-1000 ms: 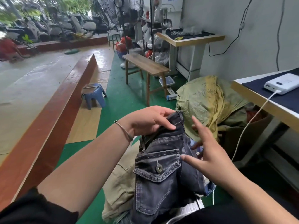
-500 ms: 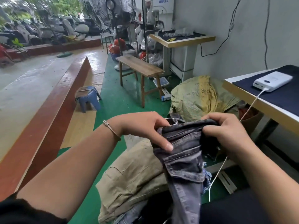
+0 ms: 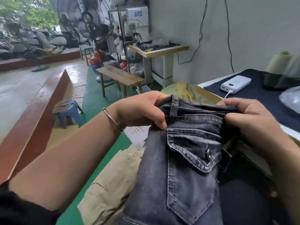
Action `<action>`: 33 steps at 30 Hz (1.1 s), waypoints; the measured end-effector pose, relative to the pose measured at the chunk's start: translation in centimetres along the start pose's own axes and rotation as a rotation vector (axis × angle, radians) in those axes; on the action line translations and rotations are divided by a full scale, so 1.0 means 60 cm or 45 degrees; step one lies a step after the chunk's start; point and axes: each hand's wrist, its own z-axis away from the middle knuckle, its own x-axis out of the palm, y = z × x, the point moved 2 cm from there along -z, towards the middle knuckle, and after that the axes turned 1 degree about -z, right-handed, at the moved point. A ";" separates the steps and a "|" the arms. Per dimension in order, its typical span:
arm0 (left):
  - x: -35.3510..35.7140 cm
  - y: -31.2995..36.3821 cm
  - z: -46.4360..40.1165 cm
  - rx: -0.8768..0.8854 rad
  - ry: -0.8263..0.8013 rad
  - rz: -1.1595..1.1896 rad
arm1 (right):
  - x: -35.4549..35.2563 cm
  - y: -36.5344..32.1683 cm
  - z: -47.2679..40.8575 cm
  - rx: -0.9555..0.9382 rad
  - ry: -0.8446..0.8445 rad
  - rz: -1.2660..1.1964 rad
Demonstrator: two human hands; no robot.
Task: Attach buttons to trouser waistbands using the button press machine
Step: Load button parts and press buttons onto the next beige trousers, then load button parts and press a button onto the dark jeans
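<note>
Grey denim fills the lower centre of the frame: a pair of trousers (image 3: 177, 176) hangs from both hands with the waistband (image 3: 199, 111) stretched level between them, probably so the spot for a button can be found and kept flat. The left hand (image 3: 139, 109), at centre frame, has its fingers curled over the band beside a belt loop (image 3: 174, 104), thumb pressed on the cloth below. The right hand (image 3: 250, 120), at centre right, pinches the band's other end, its fingers folded round the fabric. A back pocket flap (image 3: 193, 153) faces the camera and already carries a metal button (image 3: 207, 154), so the waistband looks like the part left to do. The hold sits near the dark-covered table (image 3: 259, 98) at the right edge, where a white power bank (image 3: 235, 83) lies. The press machine itself I cannot pick out. Khaki trousers (image 3: 113, 184) lie heaped at lower centre, perhaps waiting their turn.
</note>
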 end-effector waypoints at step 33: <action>0.370 -0.010 -0.468 0.150 -0.606 -0.403 | -0.357 0.072 0.410 0.709 0.682 -0.350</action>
